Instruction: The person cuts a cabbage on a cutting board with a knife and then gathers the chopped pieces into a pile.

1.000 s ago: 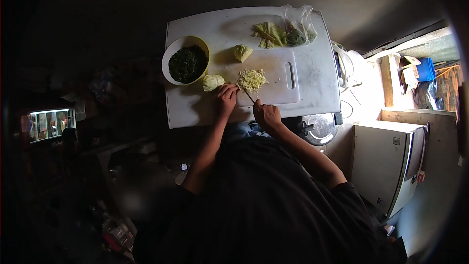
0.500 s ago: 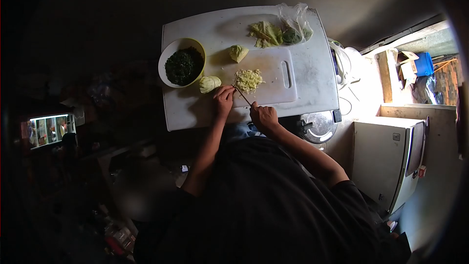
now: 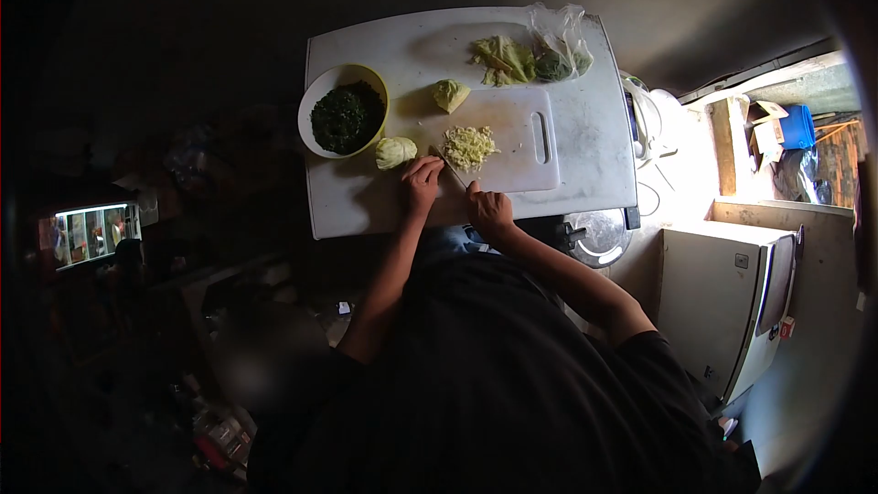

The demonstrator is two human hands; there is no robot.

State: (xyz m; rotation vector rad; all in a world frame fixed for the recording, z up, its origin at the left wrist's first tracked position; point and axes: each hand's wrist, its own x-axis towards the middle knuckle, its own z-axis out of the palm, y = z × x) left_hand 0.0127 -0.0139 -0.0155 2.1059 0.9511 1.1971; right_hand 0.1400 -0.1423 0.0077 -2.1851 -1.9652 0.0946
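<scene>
Head view: right hand closed round knife, blade angled toward left hand. Left fingers bent together at board's near-left corner; cannot tell what they pinch. Chopped cabbage heaped on board. Cabbage chunk on bench, between left hand and bowl of dark chopped greens.

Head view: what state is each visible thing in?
Bowl: upright, holding dark greens
Cutting board: flat
Pale shreds: chopped, heaped
Cabbage chunks: cut, unshredded
Clear bag: crumpled
Knife: held in right hand
Left hand: fingers bent, grip unclear
White refrigerator: door looks shut
</scene>
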